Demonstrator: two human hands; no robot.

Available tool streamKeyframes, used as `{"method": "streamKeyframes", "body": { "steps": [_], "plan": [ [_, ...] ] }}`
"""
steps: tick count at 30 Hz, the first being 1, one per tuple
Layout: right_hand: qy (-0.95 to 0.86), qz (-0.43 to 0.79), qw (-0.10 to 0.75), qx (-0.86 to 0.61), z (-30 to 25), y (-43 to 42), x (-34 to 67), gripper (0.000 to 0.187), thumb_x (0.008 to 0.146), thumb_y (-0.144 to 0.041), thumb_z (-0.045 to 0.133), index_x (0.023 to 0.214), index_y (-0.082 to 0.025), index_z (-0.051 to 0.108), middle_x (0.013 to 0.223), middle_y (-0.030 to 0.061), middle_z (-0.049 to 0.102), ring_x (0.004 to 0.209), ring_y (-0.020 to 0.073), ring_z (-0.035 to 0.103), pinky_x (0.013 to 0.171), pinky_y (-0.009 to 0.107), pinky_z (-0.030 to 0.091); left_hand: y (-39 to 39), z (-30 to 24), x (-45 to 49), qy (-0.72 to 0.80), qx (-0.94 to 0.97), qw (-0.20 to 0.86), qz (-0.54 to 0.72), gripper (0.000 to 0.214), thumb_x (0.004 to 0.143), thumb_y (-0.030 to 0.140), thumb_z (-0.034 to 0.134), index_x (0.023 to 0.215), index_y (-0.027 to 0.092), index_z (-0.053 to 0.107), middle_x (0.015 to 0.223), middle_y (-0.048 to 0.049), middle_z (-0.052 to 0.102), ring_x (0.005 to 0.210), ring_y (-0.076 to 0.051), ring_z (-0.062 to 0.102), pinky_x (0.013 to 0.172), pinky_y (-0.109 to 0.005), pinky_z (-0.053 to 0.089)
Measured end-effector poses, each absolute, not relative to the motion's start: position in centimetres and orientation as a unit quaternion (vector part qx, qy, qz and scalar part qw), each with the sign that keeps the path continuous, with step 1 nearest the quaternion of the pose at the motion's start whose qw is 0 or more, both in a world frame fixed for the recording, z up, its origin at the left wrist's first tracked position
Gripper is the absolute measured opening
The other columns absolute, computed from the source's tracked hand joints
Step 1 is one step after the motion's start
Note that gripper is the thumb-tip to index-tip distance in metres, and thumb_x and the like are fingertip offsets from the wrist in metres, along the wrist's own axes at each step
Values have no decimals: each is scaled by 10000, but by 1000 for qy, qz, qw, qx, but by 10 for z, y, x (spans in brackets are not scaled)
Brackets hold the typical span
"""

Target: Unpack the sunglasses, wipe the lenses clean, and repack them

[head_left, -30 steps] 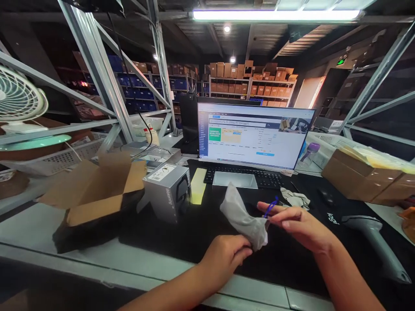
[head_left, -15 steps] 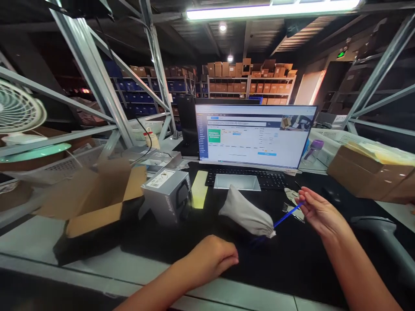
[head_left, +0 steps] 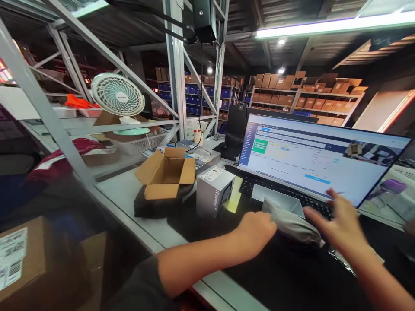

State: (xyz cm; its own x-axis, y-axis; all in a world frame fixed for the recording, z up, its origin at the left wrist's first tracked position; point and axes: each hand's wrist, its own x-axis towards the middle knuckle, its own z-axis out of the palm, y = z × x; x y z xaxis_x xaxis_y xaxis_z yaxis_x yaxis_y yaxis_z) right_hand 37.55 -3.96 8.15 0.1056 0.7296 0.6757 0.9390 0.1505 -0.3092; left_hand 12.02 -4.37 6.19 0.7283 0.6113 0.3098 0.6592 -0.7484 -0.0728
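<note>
A grey drawstring pouch (head_left: pixel 292 222) lies slanted on the black mat, its far end overlapping the shallow silver-grey tray (head_left: pixel 275 196). My left hand (head_left: pixel 256 233) is closed at the pouch's left end, fingers pressed against the cloth. My right hand (head_left: pixel 345 226), blurred, hovers beside the gathered end with thumb and fingers spread. A thin streak shows near its fingertips, too smeared to name. To the left stands a grey printed box (head_left: pixel 212 192), with a yellow strip (head_left: pixel 234 201) behind it. A flat shiny packet lies partly hidden under my right forearm.
An open cardboard carton (head_left: pixel 162 192) sits at the bench's left. The monitor (head_left: pixel 292 151) and keyboard (head_left: pixel 246 185) stand behind the tray. A fan (head_left: pixel 118 97) is further left. A labelled carton (head_left: pixel 22 259) sits low at the left, and metal uprights frame the bench.
The view has swung left. My left hand has moved forward to the pouch. My right hand has spread its fingers; the blue strip it pinched is no longer clearly visible.
</note>
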Motion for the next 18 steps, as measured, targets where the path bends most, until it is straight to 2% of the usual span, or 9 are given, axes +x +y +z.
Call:
{"method": "streamKeyframes", "body": {
  "steps": [1, 4, 7, 10, 13, 15, 18],
  "plan": [
    [-703, -138, 325, -617, 79, -38, 356, 1005, 717, -662, 608, 1443, -1, 396, 1302, 307, 550, 1189, 459, 537, 976, 580, 435, -43, 60, 124, -346, -924, 95, -135, 83, 860, 109, 608, 804, 163, 578, 844, -62, 636, 778, -212, 630, 567, -301, 447],
    [-782, -77, 149, -600, 69, -37, 317, 939, 653, -531, 720, 1419, -47, 472, 1297, 257, 598, 1203, 439, 532, 985, 545, 439, -46, 55, 125, -349, -921, 110, -130, 117, 891, 129, 587, 776, 146, 585, 803, -77, 637, 775, -228, 634, 569, -314, 452],
    [-802, -9, 65, -593, 61, -35, 314, 864, 647, -439, 744, 1410, -108, 508, 1289, 205, 635, 1179, 413, 563, 977, 540, 446, -57, 56, 111, -359, -915, 128, -136, 40, 871, 102, 594, 847, 134, 588, 819, -70, 635, 754, -223, 618, 561, -318, 447],
    [-830, 53, 84, -549, 54, -32, 324, 754, 725, -393, 679, 1414, -140, 506, 1309, 180, 640, 1184, 373, 593, 1006, 524, 442, -73, 77, 87, -345, -905, 156, -195, 59, 907, 130, 546, 951, 137, 585, 901, -72, 639, 812, -208, 606, 612, -305, 457],
    [-828, 55, 134, -542, 47, -30, 326, 704, 748, -267, 586, 1429, -122, 479, 1323, 183, 631, 1184, 351, 609, 1000, 501, 461, -65, 127, 55, -335, -892, 155, -259, 186, 980, 204, 435, 919, 167, 607, 885, -55, 649, 837, -183, 608, 709, -292, 470],
    [-809, 50, 165, -562, 44, -30, 323, 718, 701, -194, 544, 1412, -111, 489, 1302, 177, 645, 1170, 341, 623, 995, 484, 472, -34, 170, 33, -408, -845, 155, -309, 307, 1010, 252, 360, 901, 169, 635, 868, -54, 655, 845, -182, 616, 759, -307, 474],
    [-765, 72, 237, -595, 44, -35, 320, 680, 655, -188, 541, 1335, -173, 551, 1255, 123, 678, 1125, 325, 653, 965, 459, 504, 42, 227, 10, -562, -762, 152, -282, 413, 1030, 316, 286, 1042, 130, 655, 1048, -115, 662, 1031, -254, 611, 880, -398, 473]
  ]
}}
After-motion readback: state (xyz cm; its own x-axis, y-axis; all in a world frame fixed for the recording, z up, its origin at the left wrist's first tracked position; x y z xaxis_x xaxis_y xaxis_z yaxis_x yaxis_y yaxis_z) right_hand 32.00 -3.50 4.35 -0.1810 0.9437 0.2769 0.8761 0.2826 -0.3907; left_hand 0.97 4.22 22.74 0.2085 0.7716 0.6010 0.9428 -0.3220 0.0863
